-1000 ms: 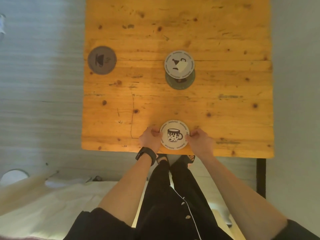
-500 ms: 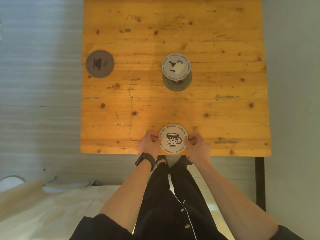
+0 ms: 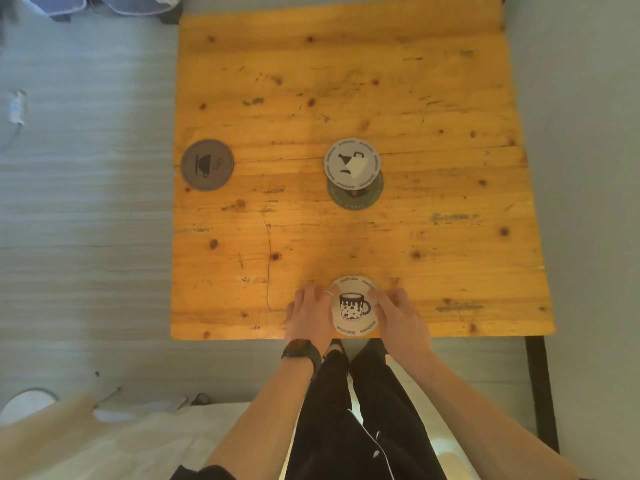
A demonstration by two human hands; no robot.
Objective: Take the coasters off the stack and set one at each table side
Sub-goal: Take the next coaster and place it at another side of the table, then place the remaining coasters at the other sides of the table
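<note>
A white coaster with a mug picture (image 3: 353,305) lies flat at the near edge of the wooden table (image 3: 433,98). My left hand (image 3: 310,315) rests on its left rim and my right hand (image 3: 401,315) on its right rim, fingers spread flat. In the table's middle a light grey coaster (image 3: 352,162) lies skewed on top of a dark green one (image 3: 356,199). A dark grey coaster with a cup symbol (image 3: 207,165) lies at the table's left side.
A black table leg (image 3: 542,393) stands at the near right corner. Grey floor surrounds the table. Cream bedding (image 3: 104,441) lies at the lower left, and shoes (image 3: 131,3) sit on the floor beyond the far left corner.
My fingers have flattened out over the mug coaster's rims, where before they pinched its edges. The view has shifted so more of the far table shows. The coasters have not moved.
</note>
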